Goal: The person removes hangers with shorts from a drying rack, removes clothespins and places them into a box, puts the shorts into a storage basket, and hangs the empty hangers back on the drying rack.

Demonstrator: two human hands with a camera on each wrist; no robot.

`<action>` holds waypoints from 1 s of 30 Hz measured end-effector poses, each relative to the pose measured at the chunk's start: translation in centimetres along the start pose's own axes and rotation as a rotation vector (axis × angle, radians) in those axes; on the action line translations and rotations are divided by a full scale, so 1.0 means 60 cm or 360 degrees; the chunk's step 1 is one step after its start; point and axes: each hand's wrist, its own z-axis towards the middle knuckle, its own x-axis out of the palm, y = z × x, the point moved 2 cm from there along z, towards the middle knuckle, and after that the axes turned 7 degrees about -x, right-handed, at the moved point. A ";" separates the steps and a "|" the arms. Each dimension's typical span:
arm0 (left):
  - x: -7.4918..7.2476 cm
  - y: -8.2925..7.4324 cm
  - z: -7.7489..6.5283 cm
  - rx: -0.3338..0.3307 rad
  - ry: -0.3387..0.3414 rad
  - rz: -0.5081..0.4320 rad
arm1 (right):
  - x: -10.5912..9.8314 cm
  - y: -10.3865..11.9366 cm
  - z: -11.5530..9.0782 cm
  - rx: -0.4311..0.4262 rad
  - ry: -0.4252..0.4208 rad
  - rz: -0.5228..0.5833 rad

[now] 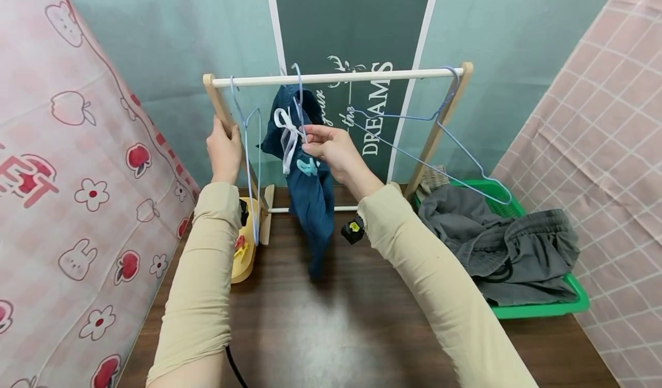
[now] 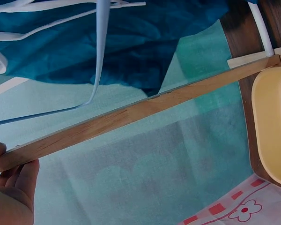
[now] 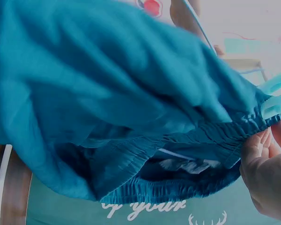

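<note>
Dark blue trousers [image 1: 310, 198] with a white drawstring bow [image 1: 287, 135] hang on a lilac wire hanger [image 1: 300, 98], whose hook is at the rack's white rod [image 1: 351, 77]. My right hand [image 1: 333, 149] pinches the gathered waistband [image 3: 210, 136] at its end, close beside a teal clip [image 3: 276, 96]. In the right wrist view the waistband gapes, showing the inside of the trousers. My left hand [image 1: 224, 149] grips the rack's left wooden post [image 1: 219, 103]; its fingers wrap the post [image 2: 84, 129] in the left wrist view.
Two more wire hangers, a left one [image 1: 248, 164] and a right one [image 1: 439, 120], hang from the rod. Grey trousers [image 1: 496, 244] fill a green basket [image 1: 548, 310] at right. Behind the left post sits a yellow container [image 1: 243, 270] with small clips inside. Patterned cloths surround the wooden floor.
</note>
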 end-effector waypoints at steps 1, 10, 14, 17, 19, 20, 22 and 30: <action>0.000 0.001 0.001 0.0005 -0.0006 0.0001 | -0.004 0.000 -0.001 -0.0001 0.0003 -0.0028; 0.001 0.005 0.004 0.0027 -0.0019 0.0017 | -0.042 0.000 -0.010 0.0035 -0.0022 -0.0157; 0.001 0.004 0.004 0.0042 -0.0039 0.0023 | -0.061 -0.005 -0.013 0.0042 -0.0059 -0.0300; 0.001 0.003 0.004 0.0049 -0.0048 0.0035 | -0.074 -0.009 -0.015 0.0050 -0.0083 -0.0435; 0.001 0.003 0.004 0.0038 -0.0035 0.0039 | -0.083 -0.011 -0.018 0.0050 -0.0100 -0.0494; 0.001 0.003 0.004 0.0028 -0.0028 0.0039 | -0.087 -0.011 -0.019 0.0049 -0.0106 -0.0518; 0.001 0.003 0.003 0.0002 -0.0009 0.0048 | -0.095 -0.012 -0.022 0.0040 -0.0105 -0.0571; 0.000 0.000 0.003 -0.0038 -0.0018 0.0074 | -0.132 -0.016 -0.041 -0.0023 -0.0096 -0.0746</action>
